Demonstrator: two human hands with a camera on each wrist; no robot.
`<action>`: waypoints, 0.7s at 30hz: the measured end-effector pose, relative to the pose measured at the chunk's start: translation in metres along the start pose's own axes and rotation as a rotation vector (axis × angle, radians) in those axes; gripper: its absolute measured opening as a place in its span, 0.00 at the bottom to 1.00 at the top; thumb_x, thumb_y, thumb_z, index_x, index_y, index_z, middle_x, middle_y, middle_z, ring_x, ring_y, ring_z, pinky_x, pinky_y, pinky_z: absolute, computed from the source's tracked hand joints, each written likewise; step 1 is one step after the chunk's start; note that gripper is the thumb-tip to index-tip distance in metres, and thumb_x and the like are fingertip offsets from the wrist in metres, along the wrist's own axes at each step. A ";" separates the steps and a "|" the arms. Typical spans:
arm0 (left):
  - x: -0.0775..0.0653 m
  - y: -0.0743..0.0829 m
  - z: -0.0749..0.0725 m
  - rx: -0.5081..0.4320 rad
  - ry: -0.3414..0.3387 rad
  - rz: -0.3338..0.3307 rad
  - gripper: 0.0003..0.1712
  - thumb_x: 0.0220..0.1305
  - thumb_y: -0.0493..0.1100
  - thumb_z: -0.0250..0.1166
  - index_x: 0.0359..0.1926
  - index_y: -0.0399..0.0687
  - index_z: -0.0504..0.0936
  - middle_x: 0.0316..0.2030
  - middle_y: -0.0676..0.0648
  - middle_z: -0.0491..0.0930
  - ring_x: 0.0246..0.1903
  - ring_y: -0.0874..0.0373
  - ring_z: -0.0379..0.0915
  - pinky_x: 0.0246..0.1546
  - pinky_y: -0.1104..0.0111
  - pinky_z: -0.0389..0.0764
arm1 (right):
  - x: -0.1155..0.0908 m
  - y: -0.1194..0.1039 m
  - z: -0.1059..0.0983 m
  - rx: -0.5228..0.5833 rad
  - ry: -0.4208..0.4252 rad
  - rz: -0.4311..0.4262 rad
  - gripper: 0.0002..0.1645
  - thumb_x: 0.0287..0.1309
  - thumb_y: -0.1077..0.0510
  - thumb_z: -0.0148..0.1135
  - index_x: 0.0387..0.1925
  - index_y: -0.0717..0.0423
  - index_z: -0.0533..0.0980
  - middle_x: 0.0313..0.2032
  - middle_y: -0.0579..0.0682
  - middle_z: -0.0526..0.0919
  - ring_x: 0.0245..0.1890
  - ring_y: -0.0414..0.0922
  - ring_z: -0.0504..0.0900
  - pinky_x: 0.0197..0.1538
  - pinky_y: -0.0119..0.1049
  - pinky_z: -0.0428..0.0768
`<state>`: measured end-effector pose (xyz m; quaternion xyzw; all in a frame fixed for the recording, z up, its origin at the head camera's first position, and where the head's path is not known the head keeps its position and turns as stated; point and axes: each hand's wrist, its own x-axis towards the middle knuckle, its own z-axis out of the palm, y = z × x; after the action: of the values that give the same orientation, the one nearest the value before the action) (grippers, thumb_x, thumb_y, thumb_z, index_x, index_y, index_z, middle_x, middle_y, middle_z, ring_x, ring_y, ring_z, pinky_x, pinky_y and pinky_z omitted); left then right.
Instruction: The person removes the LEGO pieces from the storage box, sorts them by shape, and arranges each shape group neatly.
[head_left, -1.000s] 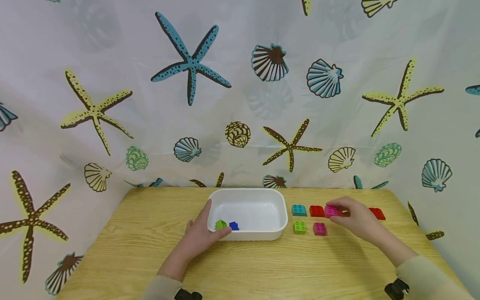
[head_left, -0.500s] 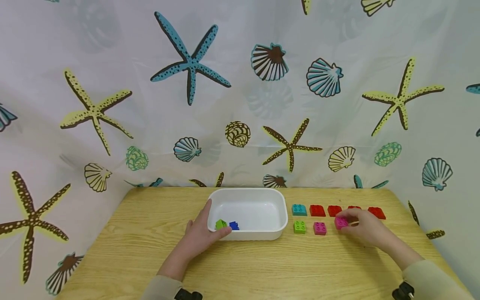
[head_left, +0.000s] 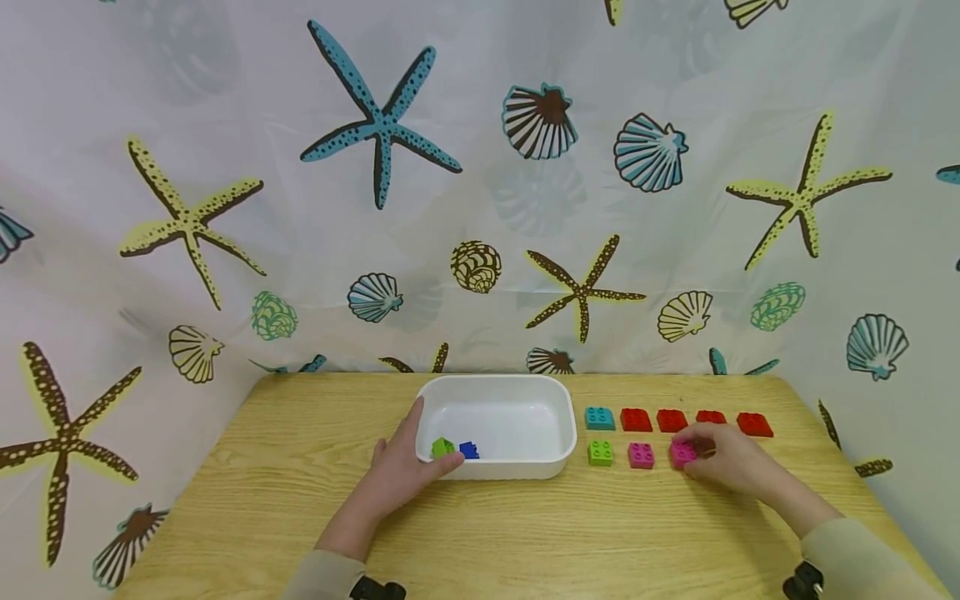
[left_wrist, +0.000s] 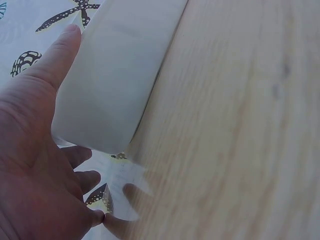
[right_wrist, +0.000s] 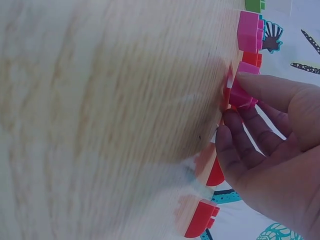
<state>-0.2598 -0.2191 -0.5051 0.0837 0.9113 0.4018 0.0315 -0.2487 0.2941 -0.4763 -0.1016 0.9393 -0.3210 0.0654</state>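
My right hand pinches a pink toy building block between thumb and fingers, at the right end of the front row. In the right wrist view this pink block is low over the table; contact with it is hard to tell. To its left stand another pink block and a lime green block. My left hand holds the left end of a white plastic tray, thumb over the front rim, fingers along the side. A green block and a blue block lie inside it.
Behind the front row runs a back row: a teal block, then several red blocks, one partly covered by my right hand. The wooden table ends at a hanging cloth with starfish and shells.
My right hand has brought the pink block from in front of the back row toward me and down beside the other pink block. My left hand and the tray stay put.
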 end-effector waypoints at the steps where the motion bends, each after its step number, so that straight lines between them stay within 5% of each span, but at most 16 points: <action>1: 0.000 0.000 0.000 0.001 0.000 -0.001 0.73 0.68 0.68 0.75 0.90 0.41 0.37 0.87 0.33 0.46 0.85 0.31 0.46 0.77 0.26 0.26 | 0.000 0.000 0.000 0.001 0.001 0.001 0.22 0.63 0.65 0.79 0.58 0.62 0.86 0.53 0.55 0.89 0.53 0.57 0.86 0.61 0.60 0.85; 21: 0.000 0.001 -0.001 0.001 -0.004 -0.002 0.73 0.68 0.69 0.75 0.90 0.40 0.37 0.87 0.33 0.46 0.84 0.31 0.48 0.77 0.26 0.26 | 0.003 0.003 0.008 -0.004 0.003 0.011 0.25 0.61 0.66 0.81 0.60 0.62 0.85 0.54 0.56 0.88 0.53 0.57 0.84 0.61 0.59 0.84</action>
<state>-0.2597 -0.2192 -0.5042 0.0839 0.9115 0.4012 0.0337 -0.2505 0.2912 -0.4842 -0.0963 0.9405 -0.3191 0.0654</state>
